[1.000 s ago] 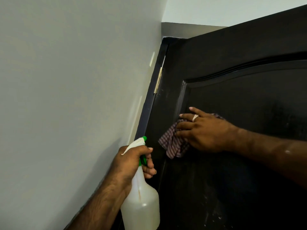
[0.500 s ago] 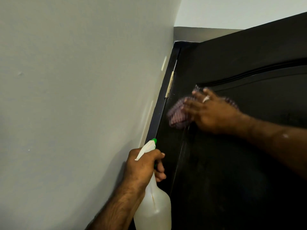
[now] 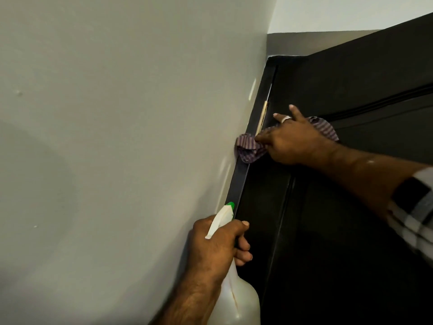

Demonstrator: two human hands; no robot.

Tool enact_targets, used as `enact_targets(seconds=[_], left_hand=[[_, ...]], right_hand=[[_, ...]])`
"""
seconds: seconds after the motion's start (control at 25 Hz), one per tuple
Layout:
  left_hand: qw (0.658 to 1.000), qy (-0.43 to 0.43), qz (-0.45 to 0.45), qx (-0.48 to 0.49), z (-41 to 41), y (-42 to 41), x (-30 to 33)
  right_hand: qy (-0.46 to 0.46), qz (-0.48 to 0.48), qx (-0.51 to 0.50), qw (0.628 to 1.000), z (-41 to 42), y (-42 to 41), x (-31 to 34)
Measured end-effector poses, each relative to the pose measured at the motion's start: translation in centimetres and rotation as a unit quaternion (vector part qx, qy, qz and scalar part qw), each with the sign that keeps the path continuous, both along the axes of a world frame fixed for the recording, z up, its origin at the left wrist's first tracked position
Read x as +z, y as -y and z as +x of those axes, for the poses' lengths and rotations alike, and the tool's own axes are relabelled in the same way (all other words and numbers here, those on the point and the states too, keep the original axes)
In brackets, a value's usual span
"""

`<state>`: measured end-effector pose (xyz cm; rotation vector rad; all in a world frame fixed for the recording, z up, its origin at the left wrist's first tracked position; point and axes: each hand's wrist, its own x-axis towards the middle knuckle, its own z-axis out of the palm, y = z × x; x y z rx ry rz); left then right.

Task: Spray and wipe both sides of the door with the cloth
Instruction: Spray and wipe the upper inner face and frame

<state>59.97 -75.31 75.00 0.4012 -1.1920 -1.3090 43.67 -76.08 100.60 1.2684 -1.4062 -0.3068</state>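
The dark brown panelled door (image 3: 351,219) fills the right half of the view, hinged at its left edge. My right hand (image 3: 295,141) presses a purple striped cloth (image 3: 248,148) flat against the door's hinge edge, just below a brass hinge (image 3: 263,116); a ring shows on one finger. Part of the cloth sticks out behind the hand on the right. Lower down, my left hand (image 3: 218,245) grips the neck of a translucent spray bottle (image 3: 236,299) with a white trigger head and green nozzle pointing up along the door frame.
A plain grey-white wall (image 3: 117,148) takes up the whole left side and meets the dark door frame (image 3: 241,174). Above the door are a grey strip and pale ceiling (image 3: 339,12). My checked sleeve (image 3: 417,212) enters at the right edge.
My right hand has swept the cloth up and then left, from the panel groove to the hinge edge by the frame. The left hand keeps its hold on the bottle.
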Motion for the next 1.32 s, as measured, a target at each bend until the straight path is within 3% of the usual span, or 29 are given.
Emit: enact_targets(seconds=[0.04,0.12,0.2,0.36,0.4,0.52,0.56,0.68,0.72,0.84,0.88,0.92,1.0,1.08,1.24,1.32], left_hand=[[1.000,-0.001,0.000,-0.001,0.0,-0.1,0.0],[1.000,-0.001,-0.003,-0.003,0.2,-0.1,0.0],[1.000,0.000,0.004,-0.009,0.3,-0.2,0.0],[0.999,0.002,0.018,-0.026,0.4,0.0,-0.1],[1.000,0.002,0.019,-0.025,0.4,0.0,0.0],[1.000,0.003,0.011,-0.018,0.3,-0.1,-0.1],[1.000,0.006,0.011,-0.016,0.3,-0.1,-0.1],[0.999,0.011,0.021,-0.021,-0.1,-0.5,-0.1],[0.999,0.011,0.023,-0.022,-0.1,-0.5,-0.1],[1.000,0.005,0.022,-0.008,0.0,-0.5,0.0],[1.000,0.005,0.019,-0.008,0.0,-0.4,0.1],[1.000,0.006,0.018,-0.009,-0.1,-0.4,0.2],[1.000,0.011,0.018,-0.014,-0.2,-0.6,0.2],[1.000,0.008,0.019,-0.013,-0.1,-0.8,0.2],[1.000,0.013,0.019,0.014,0.4,-0.9,0.4],[0.997,0.066,0.033,-0.010,0.1,-1.5,0.2]], right_hand=[[0.007,-0.007,0.000,1.000,0.0,0.1,-0.8],[-0.063,0.088,0.020,0.994,-0.8,0.4,-5.1],[-0.083,0.156,0.032,0.984,-0.9,-0.3,-5.2],[0.001,-0.098,-0.027,0.995,-0.1,-1.0,2.7],[-0.003,-0.079,-0.031,0.996,0.2,-1.0,2.5],[-0.073,0.156,0.016,0.985,-0.6,-0.7,-1.7],[-0.052,0.166,0.035,0.984,-0.9,-1.1,-1.1],[-0.004,0.000,-0.024,1.000,-1.1,-2.2,-0.6],[-0.022,0.013,-0.022,0.999,-1.2,-2.3,-2.7],[-0.127,0.265,0.018,0.956,-1.5,-3.6,-10.5],[-0.125,0.281,0.024,0.951,-1.8,-4.5,-10.8],[-0.121,0.226,0.022,0.966,-2.0,-4.8,-9.8],[-0.051,0.026,-0.016,0.998,-3.3,-4.6,-6.1],[-0.008,-0.035,-0.040,0.999,-2.9,-5.5,-6.3],[-0.076,0.217,0.039,0.972,-3.2,-7.3,-18.7],[-0.104,0.216,0.050,0.970,-3.2,-8.4,-17.1]])
